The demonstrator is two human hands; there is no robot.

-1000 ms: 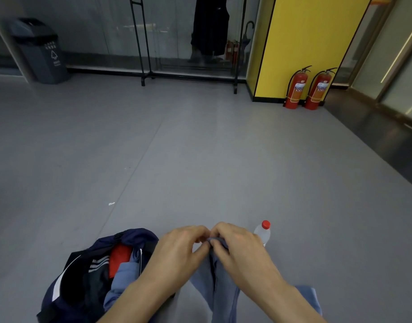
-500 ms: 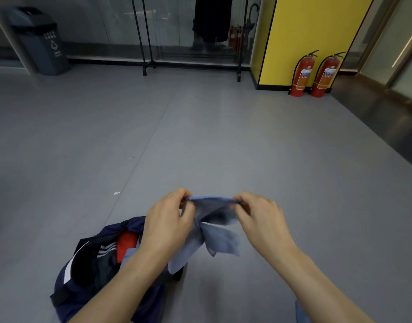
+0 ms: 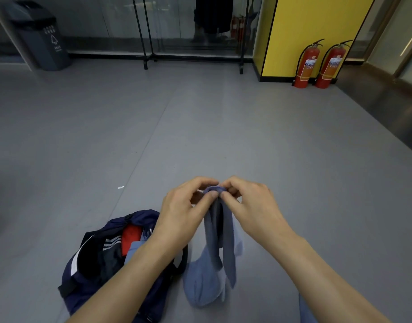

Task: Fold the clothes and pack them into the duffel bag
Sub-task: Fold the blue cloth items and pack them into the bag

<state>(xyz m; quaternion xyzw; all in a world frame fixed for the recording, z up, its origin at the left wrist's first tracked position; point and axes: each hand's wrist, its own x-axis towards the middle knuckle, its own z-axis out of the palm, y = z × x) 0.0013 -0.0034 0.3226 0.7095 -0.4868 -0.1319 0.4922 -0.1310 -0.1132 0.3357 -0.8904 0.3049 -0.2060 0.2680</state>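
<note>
A light blue garment [image 3: 217, 248] hangs in the air, bunched into a narrow strip. My left hand [image 3: 184, 213] and my right hand [image 3: 251, 206] pinch its top edge side by side, fingertips almost touching. Its lower part droops toward the grey floor in a rounded fold. To the lower left lies the navy duffel bag [image 3: 84, 283] with a white stripe, open on the floor. Inside it I see a red item [image 3: 131, 236], dark striped clothing [image 3: 111, 250] and more light blue cloth. My left forearm crosses over the bag's right side.
Grey floor [image 3: 200, 127] stretches ahead. A black clothes rack [image 3: 193, 57] stands at the back, a grey bin [image 3: 42, 36] at far left, two red fire extinguishers [image 3: 316, 64] by a yellow wall at right. A small white scrap [image 3: 120, 187] lies on the floor.
Half a second ago my hands held the cloth spread apart between them. They have now come together again, so the garment hangs folded lengthwise and lower.
</note>
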